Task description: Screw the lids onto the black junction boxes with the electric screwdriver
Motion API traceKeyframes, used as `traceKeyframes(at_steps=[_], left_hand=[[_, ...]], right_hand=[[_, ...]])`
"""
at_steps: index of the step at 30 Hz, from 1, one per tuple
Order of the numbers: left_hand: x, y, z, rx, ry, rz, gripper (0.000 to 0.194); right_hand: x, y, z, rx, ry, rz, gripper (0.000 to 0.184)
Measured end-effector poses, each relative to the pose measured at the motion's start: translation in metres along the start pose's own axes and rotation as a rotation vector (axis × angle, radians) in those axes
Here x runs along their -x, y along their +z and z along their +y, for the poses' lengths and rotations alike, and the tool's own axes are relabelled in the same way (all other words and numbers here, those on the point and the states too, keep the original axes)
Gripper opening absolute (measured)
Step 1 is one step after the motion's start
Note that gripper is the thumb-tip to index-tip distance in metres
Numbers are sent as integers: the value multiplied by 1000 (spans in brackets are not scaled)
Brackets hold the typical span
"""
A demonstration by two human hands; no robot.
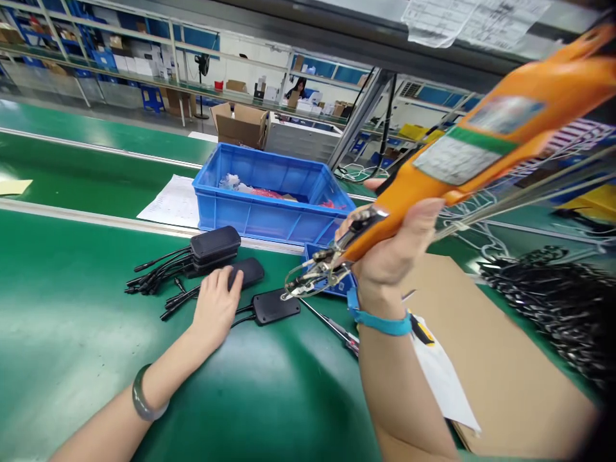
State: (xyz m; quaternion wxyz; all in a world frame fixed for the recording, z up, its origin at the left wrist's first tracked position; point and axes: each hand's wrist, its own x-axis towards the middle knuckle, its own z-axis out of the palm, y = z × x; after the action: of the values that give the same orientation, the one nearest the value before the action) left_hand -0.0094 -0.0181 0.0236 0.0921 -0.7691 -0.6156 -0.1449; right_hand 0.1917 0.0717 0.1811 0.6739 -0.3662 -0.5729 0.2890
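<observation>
My left hand (216,301) is closed over the cable end of a flat black box (250,273) with black cable leads on the green bench. A similar black box (276,307) lies to its right, its cables running toward my wrist. Behind my left hand, more black boxes (215,242) are stacked, with plugs fanning out to the left. Raised at the right, my right hand (394,250) is wrapped around an orange handheld tool (447,151) with labels on its body. The tool's metal linkage nose (322,273) points down-left, above the right-hand box.
A blue bin (260,215) holding bagged items stands behind. A smaller blue tray (341,282) and a screwdriver-like tool (337,330) are partly hidden by my right arm. Cardboard (486,346), paper and black cables (543,308) lie right. A person (298,88) is far back.
</observation>
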Motion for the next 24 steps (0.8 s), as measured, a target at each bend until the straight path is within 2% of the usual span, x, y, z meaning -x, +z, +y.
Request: traceKeyframes(at_steps=[2,5,7,9,15,19,24], left_hand=[[3,4,14,125,113,-50,43],[7,12,31,232,208,-171,59],[8,17,36,213,210,-228,65],[8,19,37,200,195,-259,62],[6,17,33,270,184,-261,56],[7,17,33,297,176,-280,56],[7,16,33,314,165,-307,55]], right_hand=[[8,0,17,-70,23,26,58],[16,1,37,-113,51,24,54],[19,1,46,-126,38,14,50],[20,1,51,-126,37,-10,47],[26,2,58,-67,44,-5,47],[27,3,61,-108,56,-39,44],[34,3,64,-149,13,-20,40]])
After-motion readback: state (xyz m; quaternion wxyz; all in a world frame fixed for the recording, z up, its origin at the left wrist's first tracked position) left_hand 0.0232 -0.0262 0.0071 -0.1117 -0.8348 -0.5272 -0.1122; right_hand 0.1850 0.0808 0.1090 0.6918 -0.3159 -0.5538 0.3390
